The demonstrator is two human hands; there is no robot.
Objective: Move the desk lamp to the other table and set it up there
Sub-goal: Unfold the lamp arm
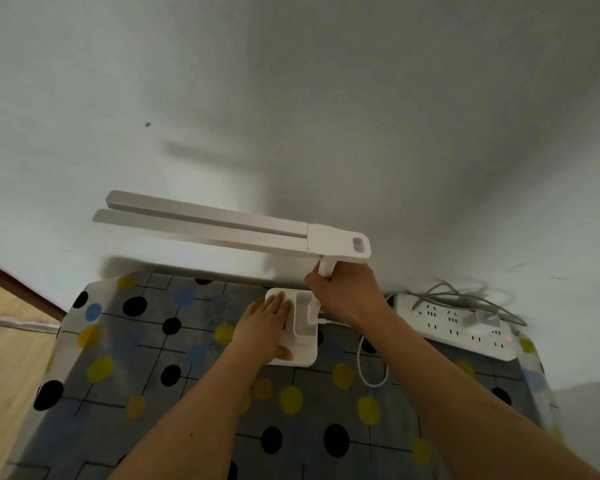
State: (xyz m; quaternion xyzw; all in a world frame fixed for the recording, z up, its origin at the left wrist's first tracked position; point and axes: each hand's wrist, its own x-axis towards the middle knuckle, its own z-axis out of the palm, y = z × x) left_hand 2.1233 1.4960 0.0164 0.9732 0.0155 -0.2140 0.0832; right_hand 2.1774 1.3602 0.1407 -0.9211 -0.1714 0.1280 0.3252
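Note:
A white desk lamp [222,226] stands on a small table [153,375] covered with a grey cloth dotted black, yellow and blue. Its two long light bars reach left, out past the table's far edge, close to the wall. My right hand [343,292] is wrapped around the lamp's upright stem just under the head. My left hand [265,329] lies flat, fingers spread, on the lamp's square white base [303,356], beside the small open compartment on it. A thin white cable [368,368] runs from the back of the base and loops across the cloth.
A white power strip [465,329] with a red light lies at the table's back right, with grey cords [465,294] coiled on it. The white wall [291,98] stands right behind the table. Wooden floor [4,358] shows at the left.

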